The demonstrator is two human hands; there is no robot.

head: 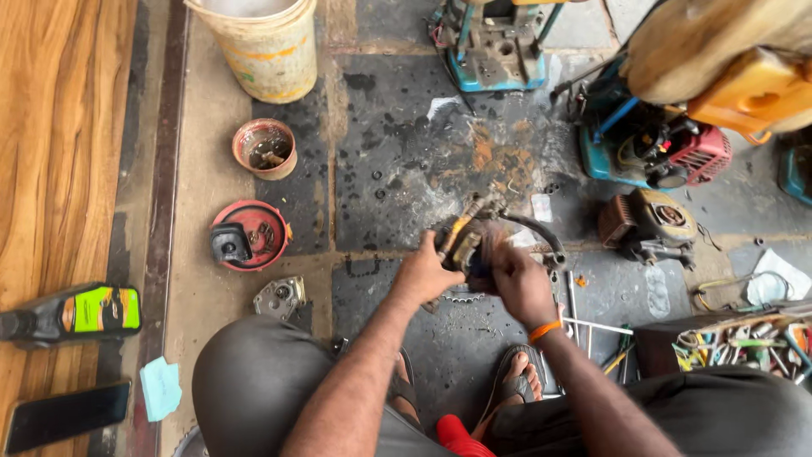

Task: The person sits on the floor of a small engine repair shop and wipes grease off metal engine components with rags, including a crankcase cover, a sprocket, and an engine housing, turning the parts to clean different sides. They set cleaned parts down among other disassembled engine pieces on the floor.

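Forearms reach forward from the bent knees, meeting low over the oil-stained floor [397, 161]. Left hand [425, 273] curls shut around the near-left side of a grimy engine part [470, 245], thumb uppermost. Right hand [522, 283], orange band [545, 330] at the wrist, closes on the part's right side, blurred. The part is held just above the floor, ahead of the sandalled feet. Red dish [251, 234] and small pot [265, 148] sit well off left.

part: grimy small engine assembly [470, 245], dark metal, yellow-orange piece on top
hose: black curved tube [534, 228] off its right side
pose: held above the stained floor, blurred
grip: clasped from both sides
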